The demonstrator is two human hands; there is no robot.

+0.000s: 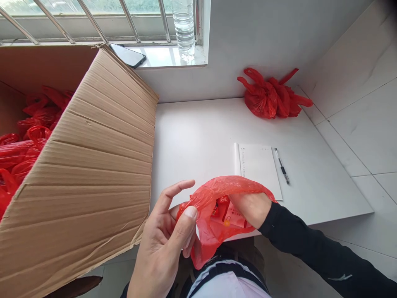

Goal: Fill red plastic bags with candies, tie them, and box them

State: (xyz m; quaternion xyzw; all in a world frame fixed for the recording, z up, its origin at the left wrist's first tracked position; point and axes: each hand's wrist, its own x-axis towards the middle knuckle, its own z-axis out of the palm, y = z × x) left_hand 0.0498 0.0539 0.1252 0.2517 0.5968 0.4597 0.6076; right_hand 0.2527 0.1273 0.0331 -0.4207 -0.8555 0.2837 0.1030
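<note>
A thin red plastic bag (pixel 211 240) is held with its mouth spread, just off the table's front edge. My left hand (pixel 167 231) pinches the bag's left rim between the thumb and the curled fingers, while its index finger sticks out. My right hand (pixel 249 207) reaches down into the bag. Its wrist shows at the opening, but the fingers are hidden inside. Red printed packets (pixel 234 217) lie in the bag beside that wrist.
A large cardboard box (pixel 105 165) stands at the left, with several red bags (pixel 37 120) inside. On the white table (pixel 192 132) are tied red bags (pixel 273 97), a notebook (pixel 260 165) and a pen (pixel 281 165). The windowsill bears a phone (pixel 128 56) and a water bottle (pixel 184 31).
</note>
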